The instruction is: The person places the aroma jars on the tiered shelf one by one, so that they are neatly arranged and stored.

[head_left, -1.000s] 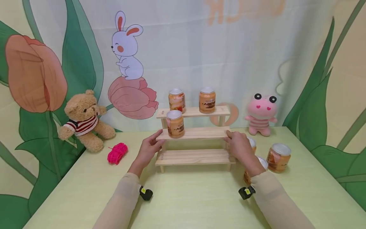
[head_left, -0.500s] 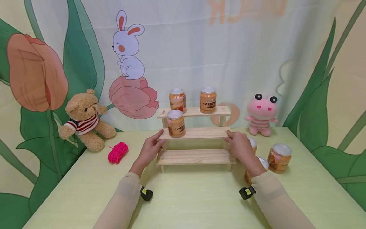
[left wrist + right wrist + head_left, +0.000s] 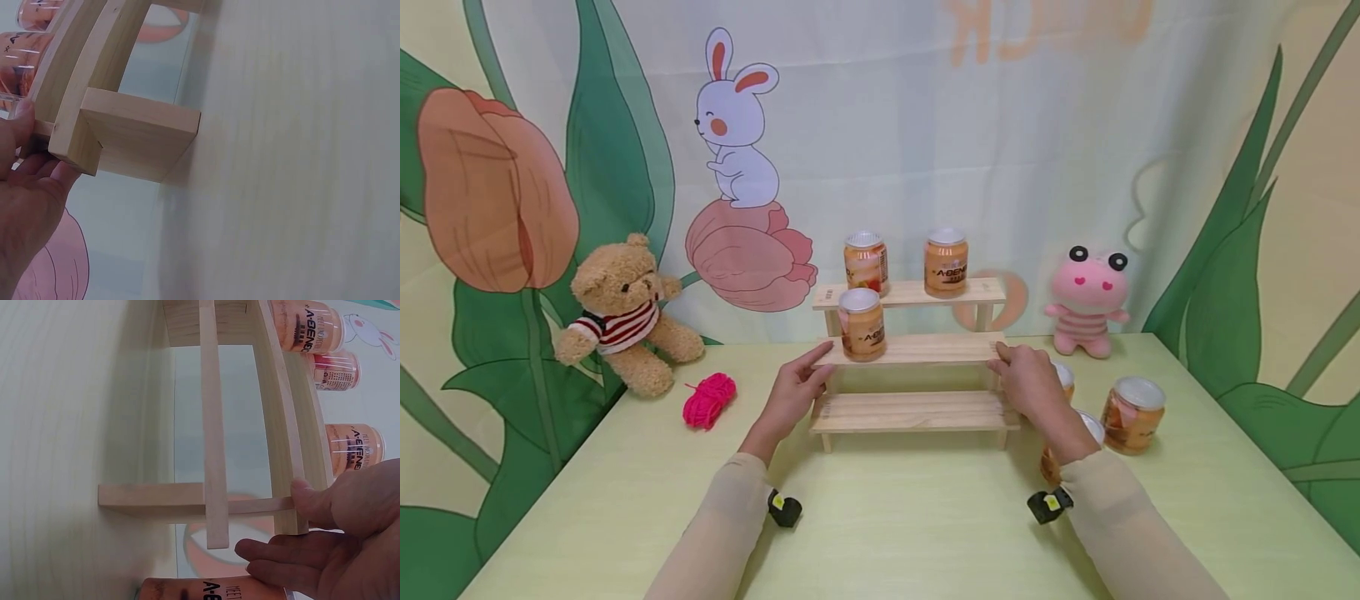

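Fingers point(image 3: 811, 360) on rack point(image 3: 936, 348), long axis crosswise

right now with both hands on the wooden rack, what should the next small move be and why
I'd probably let the right hand release the wooden rack and reach for the rightmost jar on the table. The rack appears to stand level, and its middle shelf bears only a single jar, near the left end, leaving space beside it.

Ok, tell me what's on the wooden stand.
Its top tier holds a left jar and a right jar; its middle tier, a third jar; its bottom tier, none visible. The third jar hides some of the left jar, low down.
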`<control>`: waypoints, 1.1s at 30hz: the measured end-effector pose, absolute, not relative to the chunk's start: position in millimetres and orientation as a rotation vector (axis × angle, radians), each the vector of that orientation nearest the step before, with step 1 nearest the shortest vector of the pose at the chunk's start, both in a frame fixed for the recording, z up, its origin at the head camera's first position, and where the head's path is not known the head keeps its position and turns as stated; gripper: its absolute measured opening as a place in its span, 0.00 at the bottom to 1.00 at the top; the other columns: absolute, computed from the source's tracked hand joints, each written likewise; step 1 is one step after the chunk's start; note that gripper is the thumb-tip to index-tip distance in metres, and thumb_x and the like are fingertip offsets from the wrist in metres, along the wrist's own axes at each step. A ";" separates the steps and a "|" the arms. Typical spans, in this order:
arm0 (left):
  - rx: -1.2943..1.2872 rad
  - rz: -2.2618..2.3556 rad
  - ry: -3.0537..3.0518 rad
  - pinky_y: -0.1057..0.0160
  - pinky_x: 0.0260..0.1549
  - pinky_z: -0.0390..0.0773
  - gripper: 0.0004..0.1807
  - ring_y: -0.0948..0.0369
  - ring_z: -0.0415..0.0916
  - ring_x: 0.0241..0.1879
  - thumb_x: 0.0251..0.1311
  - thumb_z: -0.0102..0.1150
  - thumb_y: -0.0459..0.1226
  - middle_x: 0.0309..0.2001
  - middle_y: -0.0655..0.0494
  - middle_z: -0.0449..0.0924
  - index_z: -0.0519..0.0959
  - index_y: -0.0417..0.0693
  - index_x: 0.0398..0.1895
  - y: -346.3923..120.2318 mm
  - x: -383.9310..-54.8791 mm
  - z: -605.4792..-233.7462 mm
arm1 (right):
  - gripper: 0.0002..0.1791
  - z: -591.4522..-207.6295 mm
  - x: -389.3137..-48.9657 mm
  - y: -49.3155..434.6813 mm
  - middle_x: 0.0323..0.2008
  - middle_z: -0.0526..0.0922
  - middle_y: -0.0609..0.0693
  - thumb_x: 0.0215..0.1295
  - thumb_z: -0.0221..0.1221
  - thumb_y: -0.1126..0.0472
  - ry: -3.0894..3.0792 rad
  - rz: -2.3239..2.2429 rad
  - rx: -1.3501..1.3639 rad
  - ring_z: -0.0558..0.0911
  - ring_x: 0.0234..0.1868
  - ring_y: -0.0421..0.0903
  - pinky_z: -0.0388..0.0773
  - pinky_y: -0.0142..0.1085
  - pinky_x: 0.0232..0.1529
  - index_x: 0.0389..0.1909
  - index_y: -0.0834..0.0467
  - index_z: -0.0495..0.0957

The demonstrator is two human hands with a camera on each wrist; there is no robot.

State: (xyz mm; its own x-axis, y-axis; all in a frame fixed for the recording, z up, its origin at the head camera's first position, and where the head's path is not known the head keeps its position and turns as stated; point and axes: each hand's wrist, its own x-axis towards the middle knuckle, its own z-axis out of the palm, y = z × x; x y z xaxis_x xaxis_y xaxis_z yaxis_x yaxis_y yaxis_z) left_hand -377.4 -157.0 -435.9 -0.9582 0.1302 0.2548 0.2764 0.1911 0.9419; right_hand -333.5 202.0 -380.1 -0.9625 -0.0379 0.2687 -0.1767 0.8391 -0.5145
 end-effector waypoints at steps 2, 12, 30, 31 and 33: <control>-0.399 -1.893 -2.340 0.63 0.27 0.70 0.27 0.47 0.67 0.31 0.72 0.57 0.36 0.31 0.54 0.77 0.68 0.49 0.73 -156.4 -375.6 -432.4 | 0.26 -378.8 -332.5 202.7 0.64 0.70 0.67 0.76 0.54 0.58 -2.779 0.812 0.172 0.73 0.61 0.69 0.74 0.58 0.51 0.69 0.66 0.67; -0.420 -1.902 -2.317 0.65 0.26 0.70 0.27 0.51 0.67 0.29 0.72 0.57 0.35 0.33 0.54 0.79 0.68 0.48 0.73 -157.6 -377.8 -434.2 | 0.29 -360.1 -329.0 222.1 0.48 0.81 0.72 0.76 0.55 0.57 -2.796 0.918 0.244 0.83 0.36 0.57 0.79 0.46 0.32 0.69 0.72 0.66; -0.396 -1.846 -2.332 0.64 0.28 0.73 0.26 0.53 0.71 0.31 0.71 0.59 0.37 0.38 0.50 0.82 0.71 0.52 0.71 -157.8 -377.5 -436.7 | 0.34 -335.9 -320.4 286.0 0.68 0.68 0.67 0.68 0.65 0.58 -2.775 1.016 0.643 0.76 0.60 0.66 0.78 0.53 0.53 0.70 0.66 0.67; -0.392 -1.848 -2.334 0.64 0.28 0.73 0.26 0.53 0.71 0.32 0.71 0.59 0.37 0.38 0.50 0.82 0.71 0.52 0.71 -157.6 -377.5 -436.6 | 0.34 -335.5 -319.5 292.6 0.67 0.70 0.67 0.67 0.65 0.58 -2.756 1.027 0.658 0.77 0.59 0.66 0.79 0.54 0.53 0.71 0.66 0.67; -0.393 -1.850 -2.336 0.64 0.28 0.73 0.26 0.53 0.71 0.32 0.71 0.59 0.37 0.38 0.51 0.82 0.71 0.52 0.71 -157.6 -377.9 -436.8 | 0.36 -335.2 -317.0 308.0 0.68 0.70 0.63 0.67 0.66 0.57 -2.751 1.013 0.672 0.76 0.60 0.64 0.79 0.53 0.54 0.73 0.60 0.66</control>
